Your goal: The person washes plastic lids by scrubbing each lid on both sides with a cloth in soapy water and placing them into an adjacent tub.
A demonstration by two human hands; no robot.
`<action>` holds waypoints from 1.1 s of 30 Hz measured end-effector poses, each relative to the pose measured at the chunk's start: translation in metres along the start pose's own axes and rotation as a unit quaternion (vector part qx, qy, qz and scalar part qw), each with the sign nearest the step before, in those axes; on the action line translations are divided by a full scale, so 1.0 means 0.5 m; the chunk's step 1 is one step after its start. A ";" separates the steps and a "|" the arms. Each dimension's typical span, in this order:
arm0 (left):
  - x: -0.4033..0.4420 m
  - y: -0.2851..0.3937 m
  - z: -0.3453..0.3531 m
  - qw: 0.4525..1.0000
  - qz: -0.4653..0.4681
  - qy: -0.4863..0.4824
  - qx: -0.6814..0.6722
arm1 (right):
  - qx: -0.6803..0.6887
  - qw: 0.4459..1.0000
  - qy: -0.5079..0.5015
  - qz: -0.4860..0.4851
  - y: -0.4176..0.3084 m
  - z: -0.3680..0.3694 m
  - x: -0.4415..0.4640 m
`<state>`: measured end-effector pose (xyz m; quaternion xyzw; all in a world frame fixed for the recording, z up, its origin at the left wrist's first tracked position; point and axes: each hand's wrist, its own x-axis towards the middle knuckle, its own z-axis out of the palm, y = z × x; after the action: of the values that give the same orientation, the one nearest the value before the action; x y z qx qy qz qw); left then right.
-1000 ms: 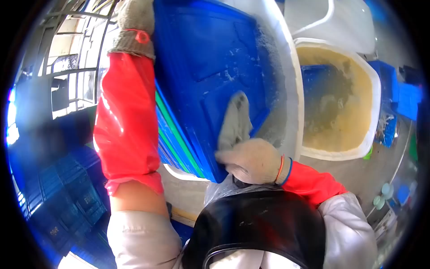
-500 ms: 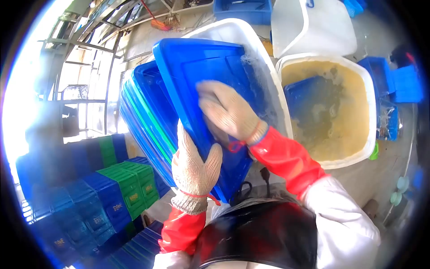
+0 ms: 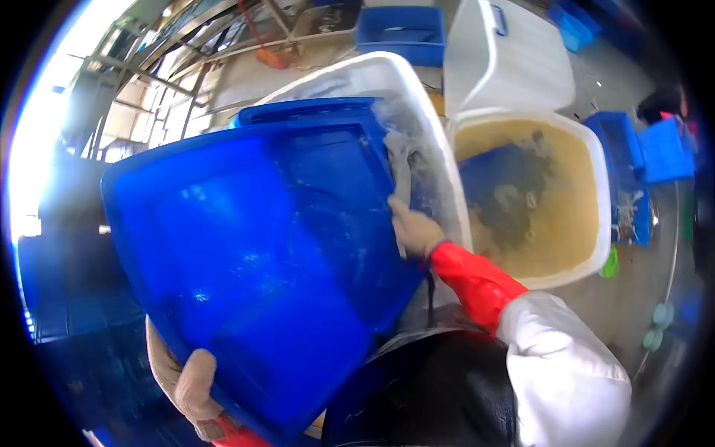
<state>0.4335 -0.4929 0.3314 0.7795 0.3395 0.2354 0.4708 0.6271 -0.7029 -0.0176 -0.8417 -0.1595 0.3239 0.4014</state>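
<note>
A large wet blue plastic lid (image 3: 216, 223) lies tilted across the middle of the view. My left hand (image 3: 190, 384), in a knitted glove, grips its lower left edge, thumb on top and fingers hidden underneath. At the lid's right edge is my right hand (image 3: 417, 229), gloved too, closed on a limp grey cloth (image 3: 401, 167) that hangs over the water side. Beyond the lid stands a white tub (image 3: 453, 164) holding water. Another blue lid (image 3: 298, 110) shows behind the first one.
To the right stands a second white tub (image 3: 602, 216) of murky brown water with a blue piece (image 3: 495, 175) partly under it. A white lid or panel (image 3: 514, 59) leans behind. Blue crates (image 3: 402, 36) stand at the back and right. Dark stacked boxes (image 3: 82, 357) fill the lower left.
The lid has swung left and flatter, now covering the stack of lids. My left hand moved down and left with it. My right hand went from its surface to its right edge.
</note>
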 end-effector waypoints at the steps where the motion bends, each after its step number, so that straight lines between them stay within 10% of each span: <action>1: -0.005 -0.003 -0.007 1.000 0.006 -0.018 -0.002 | -0.019 0.998 -0.047 0.022 0.027 0.010 -0.048; 3: 0.009 -0.002 -0.014 0.993 0.112 -0.014 0.036 | -0.049 0.981 -0.174 0.070 0.051 0.002 -0.139; 5: 0.008 0.052 -0.013 0.988 0.149 -0.035 0.019 | -0.058 0.985 -0.135 -0.087 0.107 0.025 -0.200; 14: 0.030 0.196 0.199 0.923 0.317 -0.210 -0.056 | 0.024 0.993 0.027 -0.114 0.087 0.001 -0.275; 23: -0.009 0.070 0.678 0.831 0.172 -0.445 -0.287 | 0.044 0.982 0.077 -0.165 0.089 0.009 -0.295; 25: -0.012 -0.038 0.796 0.842 -0.015 -0.478 -0.250 | 0.039 0.988 0.073 -0.133 0.080 0.009 -0.297; 28: 0.005 -0.189 0.939 0.867 -0.017 -0.494 -0.054 | -0.038 0.997 0.024 -0.071 0.070 -0.004 -0.297; 31: 0.101 -0.099 0.864 0.763 0.176 -0.567 0.256 | -0.013 0.994 0.079 -0.075 0.111 0.031 -0.290; 33: 0.219 -0.052 0.776 0.811 0.245 -0.453 0.276 | 0.024 0.991 0.098 -0.091 0.120 0.035 -0.286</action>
<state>0.7642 -0.6250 0.1406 0.9523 -0.0638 -0.1410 0.2631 0.5100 -0.8061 -0.0127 -0.8416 -0.1876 0.2060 0.4626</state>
